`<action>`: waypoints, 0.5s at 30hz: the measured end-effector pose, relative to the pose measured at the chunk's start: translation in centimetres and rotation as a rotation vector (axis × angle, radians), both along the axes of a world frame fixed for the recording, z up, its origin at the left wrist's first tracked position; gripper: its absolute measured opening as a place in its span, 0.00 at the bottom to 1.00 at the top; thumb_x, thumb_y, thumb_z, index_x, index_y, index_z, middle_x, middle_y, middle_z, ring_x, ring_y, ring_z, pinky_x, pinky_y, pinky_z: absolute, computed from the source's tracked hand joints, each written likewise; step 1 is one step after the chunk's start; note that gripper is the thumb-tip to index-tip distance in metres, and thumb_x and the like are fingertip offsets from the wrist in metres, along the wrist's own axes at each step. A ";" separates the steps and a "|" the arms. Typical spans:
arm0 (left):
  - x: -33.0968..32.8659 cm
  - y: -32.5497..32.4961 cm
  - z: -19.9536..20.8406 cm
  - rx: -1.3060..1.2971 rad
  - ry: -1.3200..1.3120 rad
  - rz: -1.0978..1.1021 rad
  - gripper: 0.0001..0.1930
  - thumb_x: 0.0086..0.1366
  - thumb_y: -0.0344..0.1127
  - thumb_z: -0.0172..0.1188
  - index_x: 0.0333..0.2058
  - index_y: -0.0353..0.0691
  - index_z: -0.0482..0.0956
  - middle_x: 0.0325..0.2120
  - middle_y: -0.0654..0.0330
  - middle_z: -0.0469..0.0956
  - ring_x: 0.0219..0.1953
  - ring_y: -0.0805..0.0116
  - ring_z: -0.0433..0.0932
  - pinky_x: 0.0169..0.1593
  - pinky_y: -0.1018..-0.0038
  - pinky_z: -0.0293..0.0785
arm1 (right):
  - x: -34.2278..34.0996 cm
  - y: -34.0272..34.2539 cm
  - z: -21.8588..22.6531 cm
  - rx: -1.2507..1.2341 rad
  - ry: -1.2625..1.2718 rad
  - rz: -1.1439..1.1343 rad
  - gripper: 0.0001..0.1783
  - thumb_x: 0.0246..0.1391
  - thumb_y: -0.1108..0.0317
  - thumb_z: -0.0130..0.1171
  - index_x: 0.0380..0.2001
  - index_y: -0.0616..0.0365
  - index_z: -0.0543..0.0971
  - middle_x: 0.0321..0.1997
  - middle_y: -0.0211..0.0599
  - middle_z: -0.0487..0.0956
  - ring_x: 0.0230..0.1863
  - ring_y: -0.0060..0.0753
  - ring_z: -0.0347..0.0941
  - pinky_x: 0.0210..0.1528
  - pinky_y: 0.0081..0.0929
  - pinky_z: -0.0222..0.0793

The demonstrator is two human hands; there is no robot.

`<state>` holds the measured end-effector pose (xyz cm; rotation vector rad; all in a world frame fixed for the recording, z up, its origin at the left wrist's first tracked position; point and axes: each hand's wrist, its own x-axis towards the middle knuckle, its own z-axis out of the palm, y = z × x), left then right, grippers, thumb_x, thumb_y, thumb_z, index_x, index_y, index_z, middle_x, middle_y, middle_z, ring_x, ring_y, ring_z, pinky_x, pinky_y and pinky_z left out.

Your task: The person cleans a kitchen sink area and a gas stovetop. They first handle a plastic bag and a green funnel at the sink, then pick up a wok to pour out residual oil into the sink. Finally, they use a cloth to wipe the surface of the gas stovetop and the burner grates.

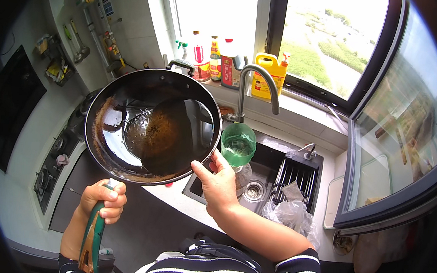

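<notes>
A black wok (pixel 125 88) is held up in front of me, left of the sink. Dark liquid pools in it, with brown residue in the middle and along the left wall. My left hand (pixel 104 199) is wrapped round its green and brown handle (pixel 92 237). With thumb on top and fingers beneath, my right hand (pixel 218 182) grips the near right rim. A small black helper handle (pixel 181 65) sticks up at the far rim. Just right of the wok, a translucent green container (pixel 238 145) shows over the sink's left part.
The dark sink (pixel 189 188) has a curved faucet (pixel 242 97), a drain and a black rack (pixel 282 176). Crumpled plastic bags (pixel 294 215) lie at its near right. Several bottles and a yellow jug (pixel 268 81) line the sill. An open window sash (pixel 399 124) juts in; a stove (pixel 48 175) stands left.
</notes>
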<state>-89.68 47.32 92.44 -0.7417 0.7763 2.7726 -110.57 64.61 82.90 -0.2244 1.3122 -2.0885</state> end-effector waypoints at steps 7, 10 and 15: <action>-1.2 1.5 0.5 -0.024 -0.027 0.009 0.03 0.60 0.25 0.50 0.33 0.38 0.70 0.17 0.63 0.66 0.14 0.71 0.71 0.22 0.67 0.75 | -0.9 0.6 -1.2 -0.087 -0.013 0.027 0.28 0.52 0.78 0.59 0.58 0.62 0.69 0.55 0.32 0.74 0.58 0.26 0.65 0.63 0.27 0.57; -1.7 2.1 0.8 -0.061 -0.049 -0.002 0.03 0.60 0.25 0.50 0.33 0.38 0.70 0.17 0.63 0.67 0.14 0.71 0.71 0.21 0.67 0.75 | -1.3 1.2 -1.3 -0.130 -0.029 0.024 0.28 0.52 0.79 0.58 0.58 0.63 0.68 0.56 0.33 0.73 0.59 0.27 0.65 0.63 0.27 0.56; -2.0 2.8 1.2 -0.092 -0.068 -0.002 0.04 0.59 0.25 0.50 0.34 0.38 0.70 0.17 0.62 0.67 0.14 0.71 0.71 0.21 0.67 0.75 | -1.6 1.9 -1.0 -0.203 -0.098 0.037 0.29 0.52 0.81 0.57 0.59 0.65 0.67 0.57 0.35 0.72 0.58 0.27 0.66 0.62 0.27 0.58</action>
